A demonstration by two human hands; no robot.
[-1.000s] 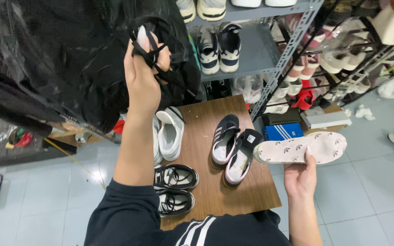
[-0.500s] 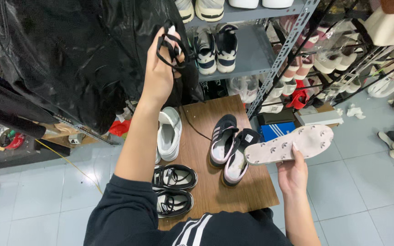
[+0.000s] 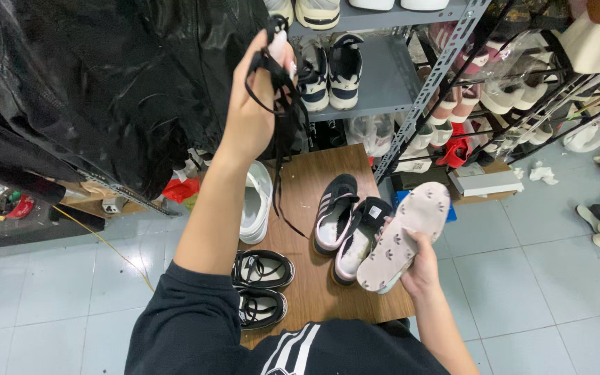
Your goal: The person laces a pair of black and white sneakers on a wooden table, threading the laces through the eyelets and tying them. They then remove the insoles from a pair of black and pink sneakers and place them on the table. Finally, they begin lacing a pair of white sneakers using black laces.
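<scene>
- The left hand (image 3: 255,111) is raised high and closed around a bundle of black laces (image 3: 277,104), whose loose ends dangle down over the bench (image 3: 314,292).
- The right hand (image 3: 421,267) is lower and grips a pale pink insole (image 3: 404,236) by its heel end, the toe pointing up and away.
- Just left of the right hand, a black pair of sneakers (image 3: 345,222) with pink lining lies on the bench.
- Below the left hand rests a white shoe (image 3: 257,201), and nearer the body a black pair of shoes (image 3: 262,285).
- Beyond the left hand stands a grey metal shelf (image 3: 383,76) holding shoes.
</scene>
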